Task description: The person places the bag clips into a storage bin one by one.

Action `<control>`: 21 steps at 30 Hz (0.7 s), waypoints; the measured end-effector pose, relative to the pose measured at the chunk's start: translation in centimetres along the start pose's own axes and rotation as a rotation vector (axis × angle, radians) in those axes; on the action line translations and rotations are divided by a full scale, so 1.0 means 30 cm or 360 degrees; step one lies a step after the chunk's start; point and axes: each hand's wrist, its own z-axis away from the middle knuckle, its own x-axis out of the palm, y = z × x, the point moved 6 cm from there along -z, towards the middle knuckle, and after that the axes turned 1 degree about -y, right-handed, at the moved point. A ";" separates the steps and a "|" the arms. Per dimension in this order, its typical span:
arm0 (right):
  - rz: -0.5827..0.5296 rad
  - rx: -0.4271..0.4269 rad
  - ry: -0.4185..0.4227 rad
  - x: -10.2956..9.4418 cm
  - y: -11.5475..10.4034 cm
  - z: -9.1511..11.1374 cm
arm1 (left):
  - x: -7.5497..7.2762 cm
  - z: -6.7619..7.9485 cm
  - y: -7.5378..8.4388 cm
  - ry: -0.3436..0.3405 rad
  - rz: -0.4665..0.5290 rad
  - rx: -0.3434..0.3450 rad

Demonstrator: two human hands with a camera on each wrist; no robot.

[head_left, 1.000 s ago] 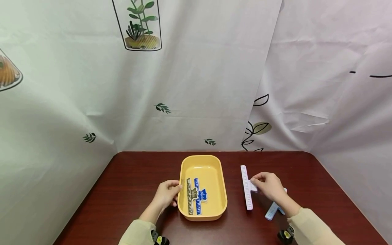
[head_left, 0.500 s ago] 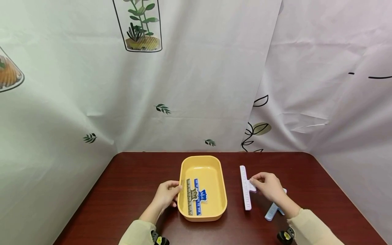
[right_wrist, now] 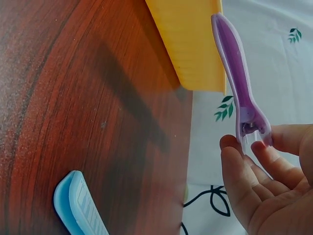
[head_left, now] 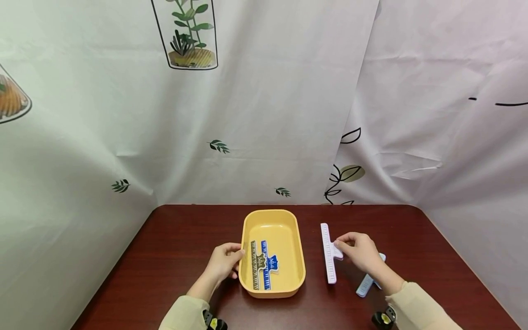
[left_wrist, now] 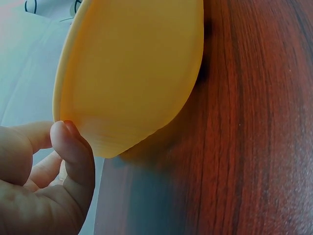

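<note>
A yellow tray (head_left: 284, 279) stands on the table, and my left hand (head_left: 224, 263) pinches its left rim between thumb and fingers, also plain in the left wrist view. Inside lie a dark olive clip (head_left: 255, 270) and a blue clip (head_left: 266, 277), each with a long piano-key bar and a bear-shaped handle. To the right of the tray, my right hand (head_left: 360, 251) pinches a pale purple long-bar clip (head_left: 328, 256) by its handle. The right wrist view has this purple clip (right_wrist: 237, 68) held above the table, its shadow below. A light blue clip (head_left: 365, 285) lies partly under my right forearm.
The dark red wooden table (head_left: 185, 229) has its far edge against a white printed cloth backdrop (head_left: 268, 114). More cloth hangs at the left and right sides. Bare wood shows on both sides of the tray.
My right hand and the purple clip have shifted slightly left, toward the tray. My left hand stays on the rim, and the tray and its clips look the same.
</note>
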 end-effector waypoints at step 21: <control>-0.0040 -0.0022 -0.0043 0.018 -0.034 0.011 | -0.001 -0.003 -0.002 -0.0005 -0.0003 0.0012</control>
